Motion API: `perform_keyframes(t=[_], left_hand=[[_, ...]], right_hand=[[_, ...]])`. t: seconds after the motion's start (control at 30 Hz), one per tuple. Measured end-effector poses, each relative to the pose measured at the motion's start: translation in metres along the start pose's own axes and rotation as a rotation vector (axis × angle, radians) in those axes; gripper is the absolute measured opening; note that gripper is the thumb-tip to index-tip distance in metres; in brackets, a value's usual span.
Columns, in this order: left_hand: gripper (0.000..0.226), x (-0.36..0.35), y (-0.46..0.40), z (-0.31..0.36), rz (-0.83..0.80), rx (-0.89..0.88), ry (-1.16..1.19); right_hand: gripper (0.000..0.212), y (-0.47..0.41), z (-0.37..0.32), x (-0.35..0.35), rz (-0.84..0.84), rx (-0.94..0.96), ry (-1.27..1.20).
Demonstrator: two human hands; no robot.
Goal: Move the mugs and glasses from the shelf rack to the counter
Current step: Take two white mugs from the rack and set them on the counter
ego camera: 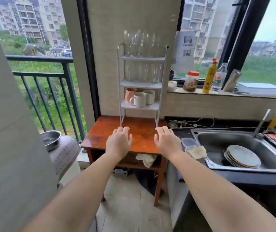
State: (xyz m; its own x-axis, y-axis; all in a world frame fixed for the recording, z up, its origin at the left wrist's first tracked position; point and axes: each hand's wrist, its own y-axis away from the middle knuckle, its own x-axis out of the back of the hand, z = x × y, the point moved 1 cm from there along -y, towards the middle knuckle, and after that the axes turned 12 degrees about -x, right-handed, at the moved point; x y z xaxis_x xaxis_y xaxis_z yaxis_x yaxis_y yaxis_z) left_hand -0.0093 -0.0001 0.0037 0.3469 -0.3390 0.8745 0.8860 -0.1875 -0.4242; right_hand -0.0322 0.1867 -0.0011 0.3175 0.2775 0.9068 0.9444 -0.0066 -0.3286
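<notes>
Head view looks down on both arms stretched forward over a small wooden table, the left hand and right hand each empty, palms down with fingers loosely spread, probably poised to reach up; nothing is moved yet. At the table's far edge against the wall stands the white shelf rack; its top tier carries stemmed wine glasses, the middle tier clear tumblers, their number hard to tell through the blur; the lowest tier holds a pink mug far left and two white mugs beside it.
</notes>
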Motion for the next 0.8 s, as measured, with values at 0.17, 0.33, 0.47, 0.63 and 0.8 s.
perform_keyframes(t=[0.17, 0.33, 0.47, 0.63, 0.8], left_hand=[[0.033, -0.046, -0.090, -0.043, 0.018, -0.029, -0.005], [0.032, -0.077, -0.184, -0.080, 0.042, 0.029, 0.003], [0.034, -0.098, -0.242, -0.105, 0.027, 0.027, 0.038], [0.040, -0.132, -0.295, -0.135, -0.051, 0.077, 0.073], [0.047, -0.161, -0.346, -0.161, -0.078, 0.147, 0.249]], right_hand=[[0.033, -0.101, 0.008, -0.045, 0.021, -0.033, -0.034], [0.033, -0.205, 0.013, -0.078, 0.026, -0.029, -0.020], [0.034, -0.268, 0.018, -0.099, 0.007, -0.061, -0.030], [0.034, -0.325, 0.020, -0.136, -0.054, -0.113, -0.073], [0.037, -0.379, 0.014, -0.173, -0.072, -0.251, -0.190]])
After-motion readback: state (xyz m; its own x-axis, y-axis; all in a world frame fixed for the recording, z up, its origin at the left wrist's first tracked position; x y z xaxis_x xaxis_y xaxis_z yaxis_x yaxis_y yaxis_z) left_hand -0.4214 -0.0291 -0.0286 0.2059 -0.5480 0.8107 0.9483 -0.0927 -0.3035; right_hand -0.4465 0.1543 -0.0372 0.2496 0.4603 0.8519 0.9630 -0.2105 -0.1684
